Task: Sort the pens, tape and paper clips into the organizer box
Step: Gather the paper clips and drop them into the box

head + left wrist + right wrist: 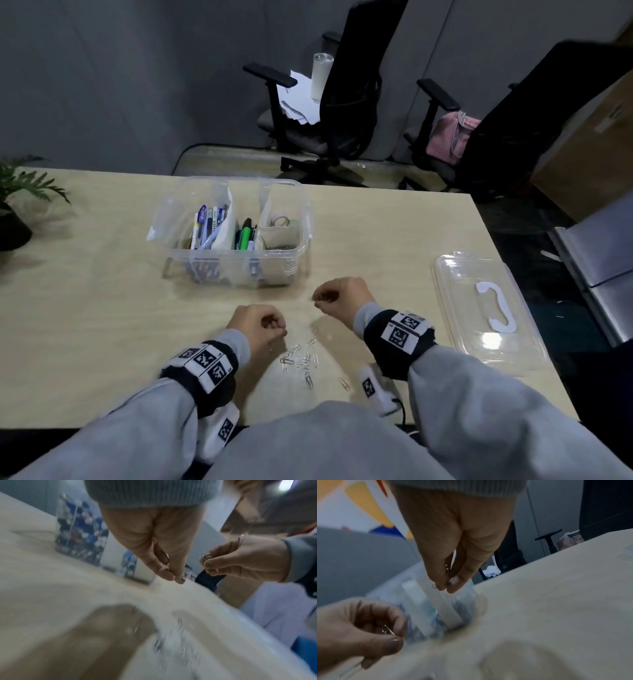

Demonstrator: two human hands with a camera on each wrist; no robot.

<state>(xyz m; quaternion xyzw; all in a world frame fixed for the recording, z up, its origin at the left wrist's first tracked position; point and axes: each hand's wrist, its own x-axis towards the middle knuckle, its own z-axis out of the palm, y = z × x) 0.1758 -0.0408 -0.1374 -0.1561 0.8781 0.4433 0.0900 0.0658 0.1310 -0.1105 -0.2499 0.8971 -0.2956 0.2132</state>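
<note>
Loose silver wire paper clips point(301, 358) lie on the pale wooden table point(102, 308), at six o'clock from the clear plastic organizer box point(236, 233). The right hand point(337, 296) and left hand point(258, 323) each pinch a few clips. Thin clips could slip from such small pinches in transit. How many each holds is blurred.

Office setting: a pale wooden desk point(102, 308), two black swivel chairs point(342, 102) by grey partition walls point(102, 68), a potted plant point(20, 205) at the desk's left edge.
</note>
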